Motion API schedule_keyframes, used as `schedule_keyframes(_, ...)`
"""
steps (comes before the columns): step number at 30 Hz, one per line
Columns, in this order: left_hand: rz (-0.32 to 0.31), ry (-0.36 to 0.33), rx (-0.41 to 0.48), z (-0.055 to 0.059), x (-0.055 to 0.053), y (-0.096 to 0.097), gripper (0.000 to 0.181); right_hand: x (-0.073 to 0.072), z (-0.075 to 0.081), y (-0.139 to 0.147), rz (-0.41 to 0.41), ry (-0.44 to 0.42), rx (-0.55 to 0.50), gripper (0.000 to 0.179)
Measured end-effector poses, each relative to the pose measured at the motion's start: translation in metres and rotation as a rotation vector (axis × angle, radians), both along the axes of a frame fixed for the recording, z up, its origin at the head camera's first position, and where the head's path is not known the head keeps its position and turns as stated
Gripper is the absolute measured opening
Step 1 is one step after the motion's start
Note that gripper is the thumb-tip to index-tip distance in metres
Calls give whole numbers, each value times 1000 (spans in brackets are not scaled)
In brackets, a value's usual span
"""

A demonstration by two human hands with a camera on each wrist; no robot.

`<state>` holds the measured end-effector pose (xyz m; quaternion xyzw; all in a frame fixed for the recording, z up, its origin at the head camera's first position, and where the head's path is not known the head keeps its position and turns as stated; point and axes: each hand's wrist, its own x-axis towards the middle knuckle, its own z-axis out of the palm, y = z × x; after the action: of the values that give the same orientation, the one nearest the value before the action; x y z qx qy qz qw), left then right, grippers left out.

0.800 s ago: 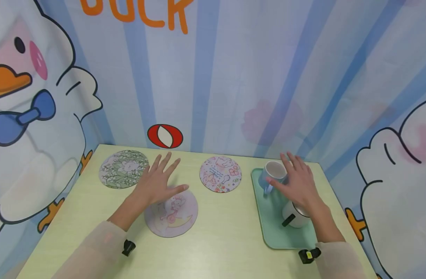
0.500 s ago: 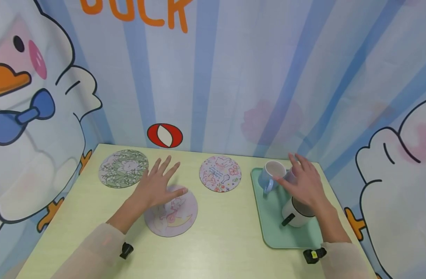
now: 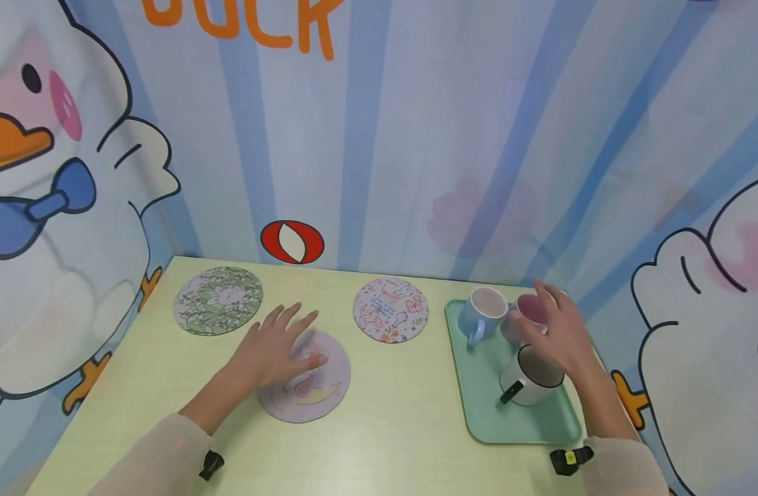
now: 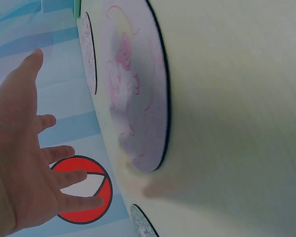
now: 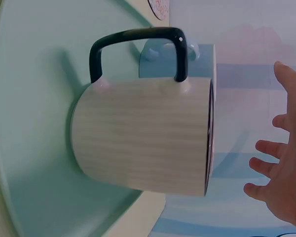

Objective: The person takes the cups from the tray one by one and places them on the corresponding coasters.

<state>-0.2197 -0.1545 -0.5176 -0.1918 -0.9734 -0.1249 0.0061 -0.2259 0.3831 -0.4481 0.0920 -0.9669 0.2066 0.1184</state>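
Note:
My left hand [image 3: 270, 351] hovers with spread fingers over a pink round coaster [image 3: 323, 386] printed with a cartoon figure and a moon. In the left wrist view the hand stands apart from that coaster [image 4: 138, 89]. My right hand [image 3: 559, 334], fingers extended, is above the right side of a green tray [image 3: 487, 413]. Below and beside it stand three mugs: a light blue mug [image 3: 478, 313], a pink mug [image 3: 514, 331] partly hidden by the hand, and a white mug [image 3: 521, 382] with a black rim and handle. The right wrist view shows the white mug [image 5: 143, 133] upright on the tray, apart from the fingers.
A green floral coaster [image 3: 218, 301] lies at the back left of the pale yellow table [image 3: 404, 427]. Another flowered coaster [image 3: 391, 310] lies at the back middle. A curtain [image 3: 404, 138] with cartoon ducks hangs directly behind the table.
My right hand has shifted right, uncovering the pink mug and more of the white mug. My left hand has come slightly down and nearer in the head view. The mugs and coasters have stayed put.

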Motion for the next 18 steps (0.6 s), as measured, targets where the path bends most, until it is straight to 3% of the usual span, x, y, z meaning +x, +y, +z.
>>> schedule_keyframes(18,-6,9,-3,-16,20,-2,91,5,-19,37,-82,-49,-45,81)
